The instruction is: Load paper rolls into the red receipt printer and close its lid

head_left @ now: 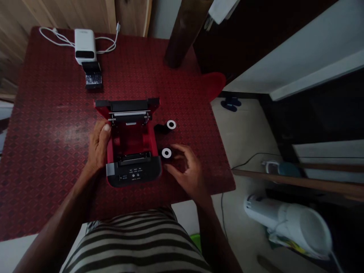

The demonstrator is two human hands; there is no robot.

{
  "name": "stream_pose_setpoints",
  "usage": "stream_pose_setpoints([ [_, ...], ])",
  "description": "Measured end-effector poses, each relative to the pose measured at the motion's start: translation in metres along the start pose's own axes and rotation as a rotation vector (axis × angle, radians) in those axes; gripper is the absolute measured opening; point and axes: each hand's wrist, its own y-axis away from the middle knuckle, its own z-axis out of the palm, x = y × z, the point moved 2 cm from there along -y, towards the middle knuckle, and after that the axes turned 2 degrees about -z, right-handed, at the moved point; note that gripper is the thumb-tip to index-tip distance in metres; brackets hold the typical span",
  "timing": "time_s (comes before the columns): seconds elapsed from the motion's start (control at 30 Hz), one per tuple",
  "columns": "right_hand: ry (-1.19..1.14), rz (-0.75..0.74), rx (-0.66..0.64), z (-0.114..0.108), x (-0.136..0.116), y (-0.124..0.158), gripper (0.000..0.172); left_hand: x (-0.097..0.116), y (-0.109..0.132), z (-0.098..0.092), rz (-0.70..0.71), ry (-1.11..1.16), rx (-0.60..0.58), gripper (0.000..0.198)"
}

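A red and black label printer (133,176) sits on the table with its lid raised, its red inner bay showing nothing inside. My left hand (99,144) grips the printer's left wall, thumb at the top edge and fingers curled. Beside the printer's right wall stands a small roll (166,153) with a white ring-shaped end. My right hand (187,167) curves around that roll from the right, thumb and fingers apart; whether they touch it I cannot tell. Just beyond lies a second roll (171,124) with a black strip reaching toward the printer.
The red patterned table (57,151) carries a white power bank (85,43) with white cables and a crumpled black wrapper (93,76) at the back left. A dark post (184,34) rises at the rear edge. A red stool (213,85) stands beyond the right edge.
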Motion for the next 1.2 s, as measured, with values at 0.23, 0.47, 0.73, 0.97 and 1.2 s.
stream_pose_setpoints([
  [0.23,-0.069,-0.042,0.075,0.023,0.005,-0.012,0.02,-0.007,0.0,-0.001,0.012,0.024,0.01,0.06],
  [0.47,-0.052,-0.21,-0.209,-0.064,-0.102,-0.02,0.029,-0.014,0.0,0.002,0.013,0.059,0.016,0.062],
  [0.73,0.375,-0.544,-0.568,0.012,-0.138,-0.072,0.021,-0.014,-0.001,0.002,0.021,0.066,-0.001,0.063],
  [0.97,0.777,-0.495,-0.613,0.068,-0.136,-0.073,0.022,-0.022,-0.002,0.008,0.015,0.108,0.009,0.057],
  [1.2,0.814,-0.524,-0.623,0.075,-0.134,-0.073,0.032,-0.021,-0.002,0.01,0.0,0.133,0.004,0.059],
])
